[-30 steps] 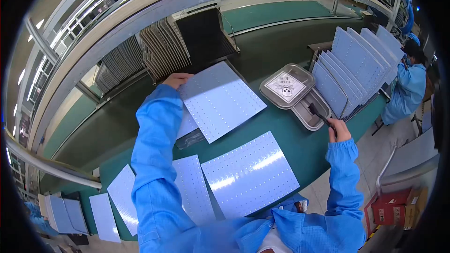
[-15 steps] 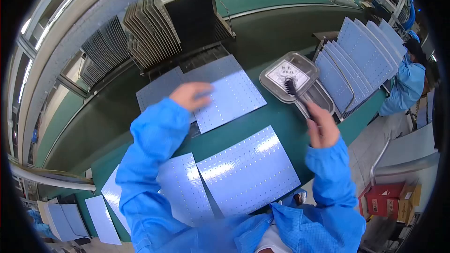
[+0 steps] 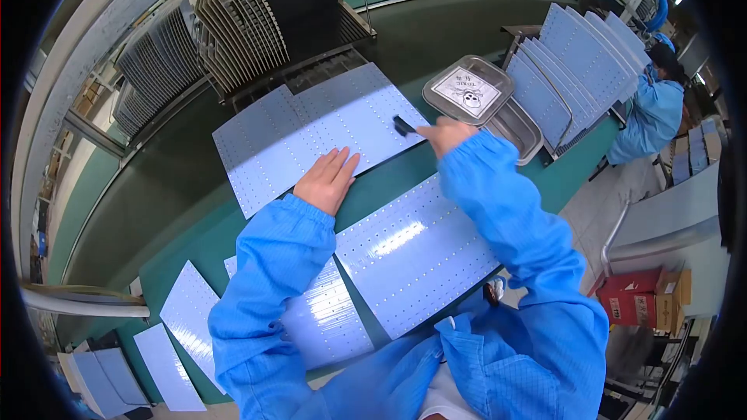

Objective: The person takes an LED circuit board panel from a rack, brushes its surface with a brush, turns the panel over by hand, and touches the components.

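Note:
My left hand (image 3: 329, 180) lies flat with its fingers spread on the near edge of a pale blue perforated panel (image 3: 354, 109). A second such panel (image 3: 257, 144) adjoins it on the left. Closed round a small black brush (image 3: 404, 126), my right hand (image 3: 447, 135) is over the right end of the panel, with the bristles at its surface. Just right of that hand stands a metal tray with a lid (image 3: 467, 90) that bears a skull label. Nearer my body lies another perforated panel (image 3: 420, 253).
Racks of upright boards (image 3: 241, 31) stand at the back left. Upright blue panels (image 3: 576, 70) fill a rack at the right, beside a co-worker in a blue coat (image 3: 650, 117). More panels (image 3: 191, 315) lie at the lower left. A red box (image 3: 629, 299) is at the lower right.
My right hand has brought the brush left from the tray onto the panel. My left hand has settled at the panel's near edge. The two far panels now adjoin more evenly.

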The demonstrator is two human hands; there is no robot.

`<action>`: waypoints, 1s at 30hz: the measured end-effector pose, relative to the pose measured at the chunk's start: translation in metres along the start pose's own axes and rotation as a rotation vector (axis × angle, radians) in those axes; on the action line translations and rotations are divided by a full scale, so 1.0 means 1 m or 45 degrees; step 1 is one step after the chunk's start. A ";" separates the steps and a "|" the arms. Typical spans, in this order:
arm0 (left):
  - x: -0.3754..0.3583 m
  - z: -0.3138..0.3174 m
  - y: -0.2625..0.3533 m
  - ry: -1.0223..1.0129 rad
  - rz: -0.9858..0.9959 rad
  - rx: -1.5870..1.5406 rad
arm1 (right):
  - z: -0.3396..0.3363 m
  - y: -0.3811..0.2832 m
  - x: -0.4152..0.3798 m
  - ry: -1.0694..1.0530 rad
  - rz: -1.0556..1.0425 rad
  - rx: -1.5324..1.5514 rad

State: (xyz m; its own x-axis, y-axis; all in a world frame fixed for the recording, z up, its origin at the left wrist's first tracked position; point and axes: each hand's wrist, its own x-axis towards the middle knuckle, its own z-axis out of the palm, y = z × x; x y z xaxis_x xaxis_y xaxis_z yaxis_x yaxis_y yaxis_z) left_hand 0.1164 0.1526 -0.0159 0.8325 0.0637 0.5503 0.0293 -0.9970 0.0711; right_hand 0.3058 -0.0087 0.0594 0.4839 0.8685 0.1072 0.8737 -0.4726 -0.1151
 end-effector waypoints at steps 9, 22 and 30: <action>-0.002 0.003 0.001 0.074 0.001 0.023 | 0.029 0.001 0.010 0.109 0.051 0.024; -0.004 0.007 0.000 0.112 -0.030 0.034 | 0.029 0.004 -0.011 0.189 0.053 -0.018; -0.005 0.008 0.000 0.097 -0.033 0.039 | 0.025 -0.006 0.005 0.119 0.099 -0.058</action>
State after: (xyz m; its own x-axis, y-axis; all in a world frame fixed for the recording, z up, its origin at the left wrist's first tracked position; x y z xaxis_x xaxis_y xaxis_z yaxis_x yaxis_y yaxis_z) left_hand 0.1168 0.1516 -0.0255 0.7869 0.0916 0.6103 0.0684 -0.9958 0.0613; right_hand 0.3018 0.0026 0.0357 0.5510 0.8122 0.1916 0.8337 -0.5461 -0.0820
